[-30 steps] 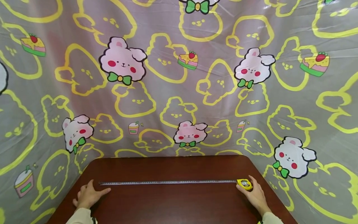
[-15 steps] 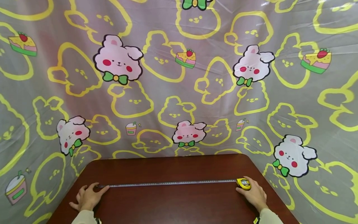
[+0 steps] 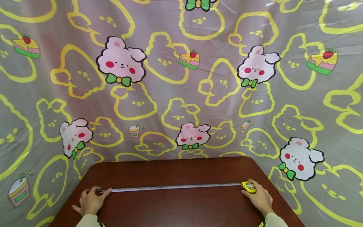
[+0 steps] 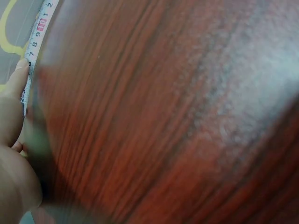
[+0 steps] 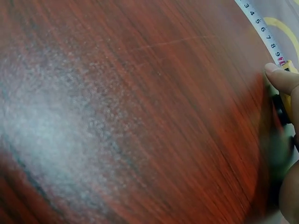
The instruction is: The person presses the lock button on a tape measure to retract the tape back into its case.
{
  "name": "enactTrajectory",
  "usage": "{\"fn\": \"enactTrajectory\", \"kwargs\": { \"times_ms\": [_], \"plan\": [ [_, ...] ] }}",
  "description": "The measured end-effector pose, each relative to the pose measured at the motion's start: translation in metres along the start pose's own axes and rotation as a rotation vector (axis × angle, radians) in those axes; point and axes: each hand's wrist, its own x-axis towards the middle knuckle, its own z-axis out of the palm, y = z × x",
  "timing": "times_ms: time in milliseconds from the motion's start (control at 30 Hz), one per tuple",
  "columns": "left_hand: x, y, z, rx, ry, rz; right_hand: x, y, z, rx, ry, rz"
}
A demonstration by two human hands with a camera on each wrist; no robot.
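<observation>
A tape measure with a yellow case lies at the right of the table, its white blade drawn out leftward across the wood. My right hand grips the case, thumb at its near side; in the right wrist view the thumb lies by the blade's mouth. At the left, my left hand pinches the blade's end between thumb and fingers. The left wrist view has the thumb against the blade near the 6 mark.
The dark red-brown table has rounded far corners. Behind it and at both sides hangs a grey curtain with yellow outlines and rabbit heads.
My left hand has closed from a spread pose onto the blade's end. The blade's left end sits slightly nearer me. My right hand keeps its grip on the case.
</observation>
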Motion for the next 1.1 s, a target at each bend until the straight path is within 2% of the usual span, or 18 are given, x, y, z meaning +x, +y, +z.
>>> {"fn": "enactTrajectory", "kwargs": {
  "times_ms": [667,800,967,1100],
  "plan": [
    [-0.002,0.000,-0.003,-0.018,0.021,0.032,0.003,-0.001,-0.008,0.082,-0.052,0.017],
    [-0.001,0.002,-0.003,-0.060,0.061,0.052,0.004,-0.003,-0.013,0.112,-0.047,0.020],
    [-0.001,0.004,-0.008,-0.150,0.121,0.117,0.004,-0.008,-0.017,0.156,-0.025,-0.014],
    [-0.001,0.008,-0.015,-0.242,0.108,0.154,0.004,-0.011,-0.024,0.181,-0.012,-0.030]
  ]
}}
